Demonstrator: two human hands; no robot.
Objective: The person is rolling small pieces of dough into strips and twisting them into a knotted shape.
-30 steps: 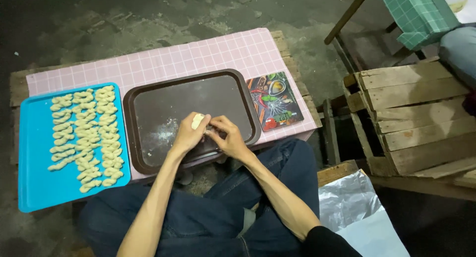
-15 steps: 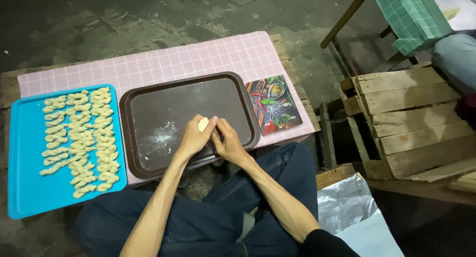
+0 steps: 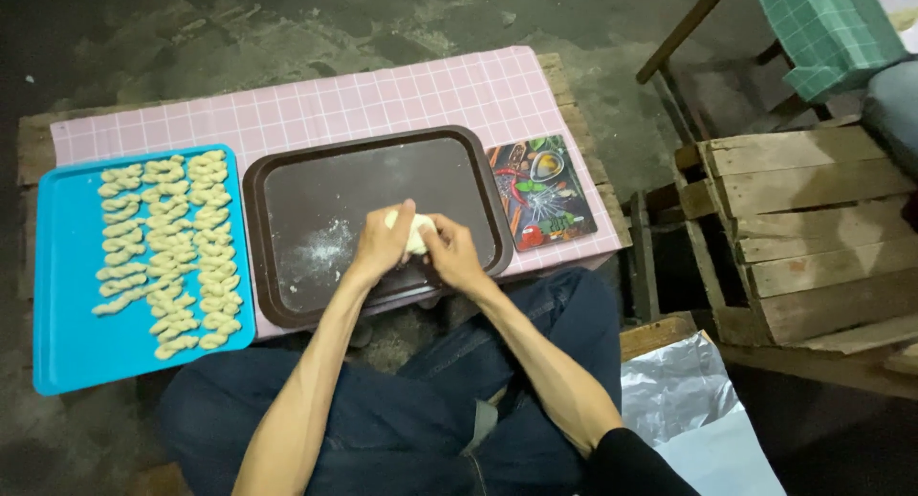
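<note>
1. Denim-clad legs [image 3: 402, 429] fill the near edge, the person seated with both forearms stretched forward.
2. Beside the right knee lies a silvery foil sheet [image 3: 674, 386] on the floor.
3. The left hand [image 3: 381, 242] and right hand [image 3: 451, 252] meet over the near part of the brown tray [image 3: 287, 180], fingers curled and pinching a small pale lump of dough [image 3: 418, 233] between them; the dough sits just above the tray floor.
4. The brown tray holds only a dusting of white flour [image 3: 320, 252] left of the hands.
5. Touching its left rim is a blue tray [image 3: 57, 295], carrying many twisted dough pieces [image 3: 167, 247] laid in rough columns across its upper middle.
6. Just right of the brown tray lies a dark board [image 3: 543, 192] printed with spices and vegetables.
7. All three rest on a low surface [image 3: 382, 99] covered in pink checked cloth.
8. Farther right stand a wooden crate [image 3: 813, 238] and, beyond it, a green checked cloth [image 3: 822, 27].
</note>
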